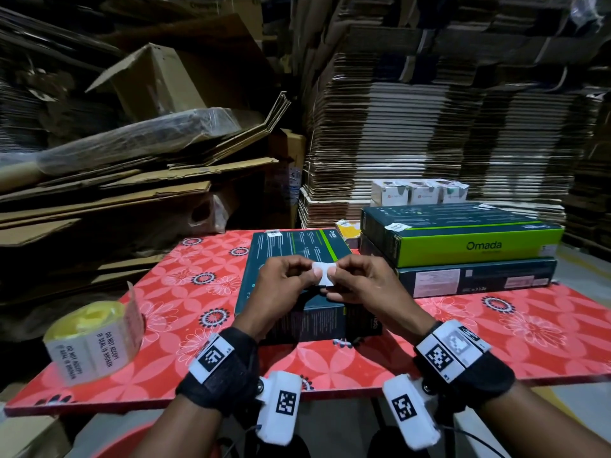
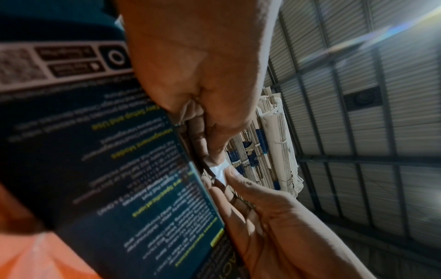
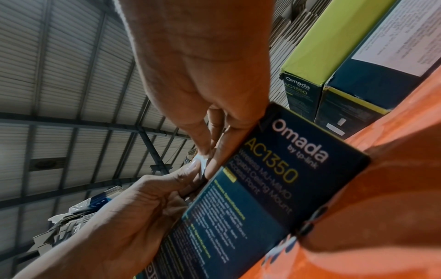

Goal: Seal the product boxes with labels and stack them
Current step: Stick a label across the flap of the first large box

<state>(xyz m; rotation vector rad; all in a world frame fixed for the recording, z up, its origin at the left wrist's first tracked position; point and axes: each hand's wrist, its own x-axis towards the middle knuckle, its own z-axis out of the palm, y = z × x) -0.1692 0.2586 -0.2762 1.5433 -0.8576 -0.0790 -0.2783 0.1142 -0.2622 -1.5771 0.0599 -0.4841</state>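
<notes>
Head view: we pinch a white label (image 1: 324, 273) between our left hand (image 1: 281, 285) and right hand (image 1: 360, 285), above the dark box (image 1: 281, 246) whose long axis runs away from us.

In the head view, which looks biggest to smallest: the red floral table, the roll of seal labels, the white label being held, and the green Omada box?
1. Red floral table
2. Green Omada box
3. Roll of seal labels, though nearness to the camera enlarges it
4. White label
</notes>
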